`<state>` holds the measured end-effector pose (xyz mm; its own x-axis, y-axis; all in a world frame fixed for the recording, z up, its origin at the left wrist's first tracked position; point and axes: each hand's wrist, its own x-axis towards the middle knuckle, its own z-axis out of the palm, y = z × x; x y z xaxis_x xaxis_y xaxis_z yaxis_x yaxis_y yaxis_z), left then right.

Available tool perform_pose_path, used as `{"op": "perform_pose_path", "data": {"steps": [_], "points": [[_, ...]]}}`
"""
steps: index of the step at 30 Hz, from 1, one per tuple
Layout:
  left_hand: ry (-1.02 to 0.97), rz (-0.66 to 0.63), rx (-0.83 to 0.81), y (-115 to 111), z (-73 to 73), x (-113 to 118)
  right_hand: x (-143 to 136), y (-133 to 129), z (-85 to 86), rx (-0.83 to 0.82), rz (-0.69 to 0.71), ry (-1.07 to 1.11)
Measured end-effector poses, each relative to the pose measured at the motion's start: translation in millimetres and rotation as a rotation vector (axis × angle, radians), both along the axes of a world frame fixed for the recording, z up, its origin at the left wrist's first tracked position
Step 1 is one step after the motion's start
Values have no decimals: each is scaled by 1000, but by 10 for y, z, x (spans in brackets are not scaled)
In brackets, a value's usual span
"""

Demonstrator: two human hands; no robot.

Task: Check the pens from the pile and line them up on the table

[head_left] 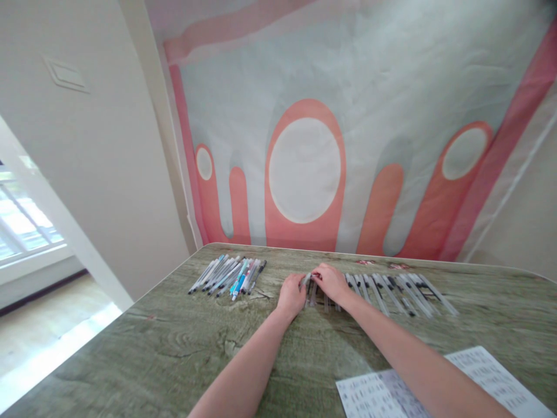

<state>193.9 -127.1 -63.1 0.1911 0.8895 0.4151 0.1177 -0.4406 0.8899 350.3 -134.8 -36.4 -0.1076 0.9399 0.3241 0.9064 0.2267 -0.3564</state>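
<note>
My left hand [292,295] and my right hand [331,282] meet at the left end of a row of clear-barrelled pens [378,293] on the table. Between their fingertips is a pale, see-through pen [307,278], mostly covered by the fingers. Both hands are closed in a pinch around it. Under the right hand and wrist, parts of several more pens in the row are hidden. Those farther right lie side by side, slightly slanted, with dark parts showing through.
A loose pile of pens [230,277], some blue and white, lies at the table's left. Printed sheets [369,395] rest at the front right, partly under my right forearm. The wood-patterned table [183,348] ends at a wall hanging [243,128]. Small red-and-white pieces [398,266] lie near the back edge.
</note>
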Motion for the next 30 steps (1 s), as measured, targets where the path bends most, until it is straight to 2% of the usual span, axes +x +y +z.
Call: {"op": "perform_pose_path", "data": {"steps": [2,6,10,17,30], "points": [[75,17,47,-8,12,0,6,7,9,-5,2,24],[349,66,158,-29,50,1,58,20,32,25,-12,85],[545,87,206,-56,81,15,108,24,5,64,-8,115],[595,109,195,-51,58,24,51,12,-60,70,80,44],[621,134,204,-56,58,15,57,8,-115,113,101,8]]}}
